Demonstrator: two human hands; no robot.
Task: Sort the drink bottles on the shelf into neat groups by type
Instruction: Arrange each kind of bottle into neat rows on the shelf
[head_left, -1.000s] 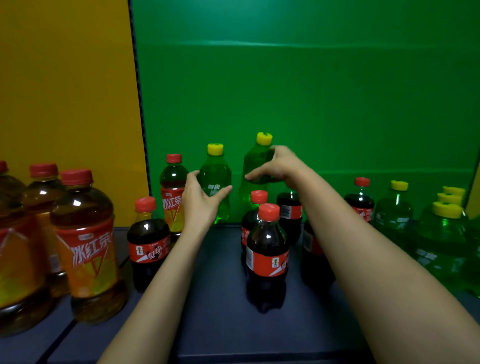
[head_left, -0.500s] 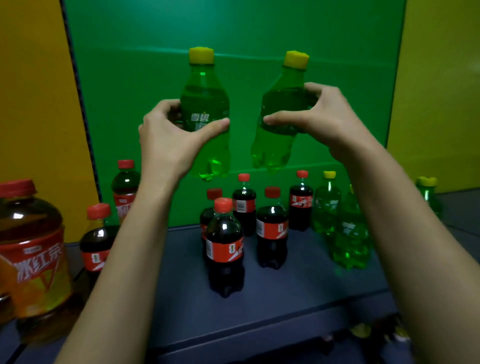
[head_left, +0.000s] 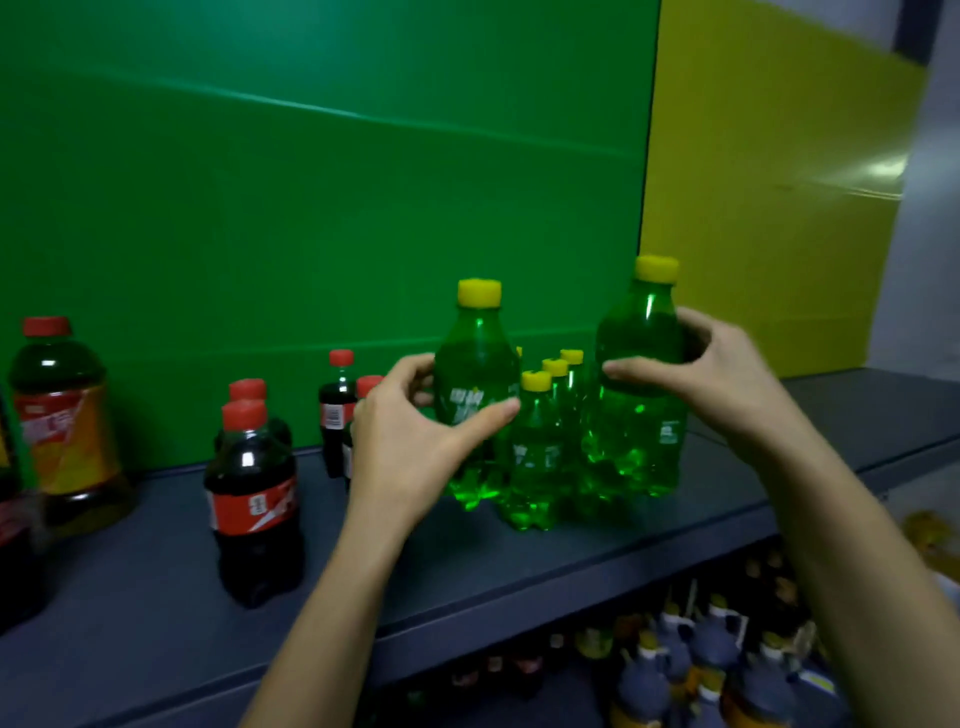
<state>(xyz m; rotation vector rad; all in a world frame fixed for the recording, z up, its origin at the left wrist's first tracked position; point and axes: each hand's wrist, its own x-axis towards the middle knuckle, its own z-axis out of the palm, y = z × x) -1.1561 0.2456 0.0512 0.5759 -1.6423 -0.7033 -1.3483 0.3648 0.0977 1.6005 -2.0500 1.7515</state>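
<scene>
My left hand (head_left: 415, 441) grips a green soda bottle with a yellow cap (head_left: 475, 364), low over the grey shelf (head_left: 156, 597). My right hand (head_left: 717, 374) grips a second green bottle (head_left: 641, 415) to its right. Between the two stands a row of small green bottles (head_left: 535, 457) with yellow caps. Dark cola bottles with red caps (head_left: 254, 499) stand to the left, two more (head_left: 337, 410) near the back wall. An orange-labelled tea bottle (head_left: 65, 426) is at the far left.
A green back panel (head_left: 311, 208) and a yellow panel (head_left: 769, 182) close the shelf behind. The shelf's front edge (head_left: 571, 587) runs diagonally. Below it, a lower shelf holds several more bottles (head_left: 701, 665).
Both hands have carried the two green bottles from high in the air down and to the right, beside the group of green bottles. The view has swung right.
</scene>
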